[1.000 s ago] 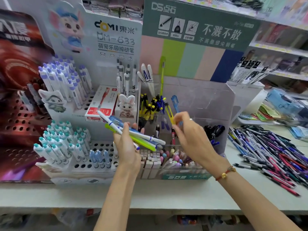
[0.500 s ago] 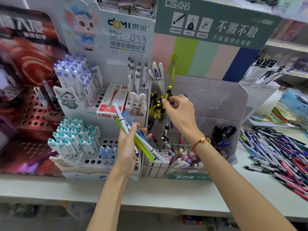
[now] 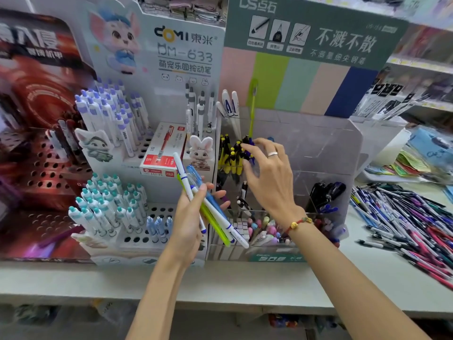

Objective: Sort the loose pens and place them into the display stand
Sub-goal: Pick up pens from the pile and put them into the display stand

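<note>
Both hands busy: left hand [image 3: 190,224] grips pens [image 3: 210,212], right hand [image 3: 267,177] pinches yellow-black pens [image 3: 232,155] beside red box [image 3: 163,153].

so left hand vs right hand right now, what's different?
The left hand grips a bundle of pens (white, blue, green) low in front of the stands; the right hand grips no bundle and reaches higher, its fingers at the tops of the yellow and blue pens standing in the clear display stand. The right hand wears a ring and wrist bracelet; the left shows neither. Both are bare.
</note>
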The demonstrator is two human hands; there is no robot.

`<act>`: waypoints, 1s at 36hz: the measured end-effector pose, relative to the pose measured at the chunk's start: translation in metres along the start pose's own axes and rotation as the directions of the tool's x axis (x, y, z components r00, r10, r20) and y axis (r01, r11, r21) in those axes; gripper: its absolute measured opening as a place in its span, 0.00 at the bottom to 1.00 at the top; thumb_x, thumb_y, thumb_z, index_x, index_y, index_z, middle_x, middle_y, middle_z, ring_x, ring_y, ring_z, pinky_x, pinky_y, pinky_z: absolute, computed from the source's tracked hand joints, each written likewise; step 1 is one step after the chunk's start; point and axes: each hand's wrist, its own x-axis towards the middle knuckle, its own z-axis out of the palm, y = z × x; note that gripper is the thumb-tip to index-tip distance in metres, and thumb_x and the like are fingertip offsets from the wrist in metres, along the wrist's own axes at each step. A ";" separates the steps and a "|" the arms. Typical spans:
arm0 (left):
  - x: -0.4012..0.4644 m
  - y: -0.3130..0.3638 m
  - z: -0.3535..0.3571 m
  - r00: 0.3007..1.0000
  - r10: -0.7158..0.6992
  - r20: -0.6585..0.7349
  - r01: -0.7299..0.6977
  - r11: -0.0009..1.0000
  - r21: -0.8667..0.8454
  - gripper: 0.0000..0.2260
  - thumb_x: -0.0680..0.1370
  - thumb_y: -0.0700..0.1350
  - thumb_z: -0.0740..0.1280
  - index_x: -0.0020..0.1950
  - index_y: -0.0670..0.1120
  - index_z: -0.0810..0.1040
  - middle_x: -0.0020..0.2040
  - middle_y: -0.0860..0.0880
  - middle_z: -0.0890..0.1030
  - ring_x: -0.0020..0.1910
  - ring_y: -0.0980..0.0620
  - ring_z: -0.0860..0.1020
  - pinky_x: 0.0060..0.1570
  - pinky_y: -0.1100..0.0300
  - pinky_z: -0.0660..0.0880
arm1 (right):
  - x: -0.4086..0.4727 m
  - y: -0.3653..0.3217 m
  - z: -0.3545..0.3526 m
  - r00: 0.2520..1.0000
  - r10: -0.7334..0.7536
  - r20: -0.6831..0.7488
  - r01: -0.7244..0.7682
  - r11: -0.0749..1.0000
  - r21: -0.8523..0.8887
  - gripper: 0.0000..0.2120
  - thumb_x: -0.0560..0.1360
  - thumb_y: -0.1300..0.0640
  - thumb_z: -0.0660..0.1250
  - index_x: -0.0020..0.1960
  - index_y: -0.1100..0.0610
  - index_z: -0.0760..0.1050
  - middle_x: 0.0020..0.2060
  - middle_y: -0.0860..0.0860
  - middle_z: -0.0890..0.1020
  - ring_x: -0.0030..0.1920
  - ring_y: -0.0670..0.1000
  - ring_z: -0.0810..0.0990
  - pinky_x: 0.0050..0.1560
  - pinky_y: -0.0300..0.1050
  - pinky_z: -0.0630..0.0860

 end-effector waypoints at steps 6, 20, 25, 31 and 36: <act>0.000 -0.004 0.006 1.000 0.006 0.016 -0.006 0.998 0.058 0.06 0.81 0.43 0.60 0.56 0.47 0.75 0.42 0.52 0.83 0.46 0.53 0.83 0.46 0.54 0.82 | -0.008 -0.024 -0.035 0.856 0.270 0.440 -0.467 0.769 0.437 0.05 0.78 0.53 0.65 0.53 0.50 0.77 0.44 0.45 0.81 0.42 0.42 0.78 0.40 0.33 0.72; -0.001 -0.028 0.059 0.995 0.030 -0.096 -0.035 0.998 -0.057 0.16 0.83 0.43 0.56 0.71 0.44 0.66 0.60 0.47 0.79 0.54 0.55 0.81 0.56 0.52 0.78 | -0.045 0.004 -0.082 0.643 0.285 0.711 -0.644 0.703 0.301 0.10 0.70 0.52 0.75 0.51 0.51 0.84 0.34 0.46 0.84 0.32 0.43 0.79 0.36 0.34 0.77; 0.000 -0.035 0.075 0.997 -0.020 -0.076 0.011 0.992 -0.129 0.17 0.83 0.43 0.55 0.72 0.45 0.65 0.62 0.45 0.79 0.54 0.54 0.82 0.45 0.58 0.81 | -0.043 0.023 -0.096 0.660 0.314 0.683 -0.668 0.661 0.341 0.08 0.69 0.56 0.76 0.48 0.54 0.85 0.28 0.46 0.82 0.24 0.41 0.73 0.27 0.30 0.68; 0.003 -0.031 0.085 0.996 0.017 -0.093 -0.033 0.984 -0.176 0.10 0.83 0.39 0.55 0.64 0.43 0.66 0.57 0.47 0.78 0.51 0.51 0.83 0.51 0.53 0.81 | -0.032 0.051 -0.097 0.783 0.437 0.443 -0.613 0.663 0.429 0.09 0.71 0.59 0.74 0.51 0.57 0.83 0.39 0.49 0.85 0.38 0.43 0.83 0.42 0.38 0.80; 0.005 -0.030 0.082 0.998 0.008 -0.059 -0.019 0.984 -0.177 0.09 0.83 0.39 0.55 0.63 0.44 0.66 0.57 0.47 0.79 0.51 0.51 0.83 0.52 0.52 0.80 | 0.003 0.074 -0.079 0.810 0.518 0.276 -0.580 0.634 0.512 0.06 0.75 0.62 0.70 0.49 0.55 0.75 0.44 0.54 0.84 0.44 0.48 0.85 0.48 0.45 0.82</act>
